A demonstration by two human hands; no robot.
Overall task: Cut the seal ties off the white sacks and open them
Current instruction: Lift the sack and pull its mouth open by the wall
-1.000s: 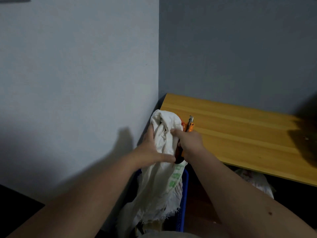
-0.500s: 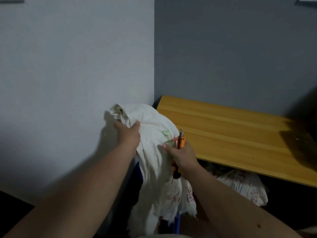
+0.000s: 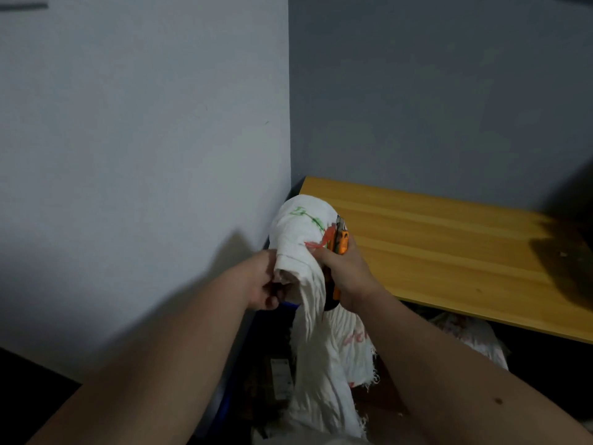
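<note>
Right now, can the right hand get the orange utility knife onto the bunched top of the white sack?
Probably yes. The right hand grips the orange utility knife right against the bunched white woven sack, with nothing between them, while the left hand holds the folds. No seal tie is visible.

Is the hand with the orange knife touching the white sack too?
Touching. In the head view the right hand grips the orange knife while its thumb presses into the white sack, with no gap between them.
</note>
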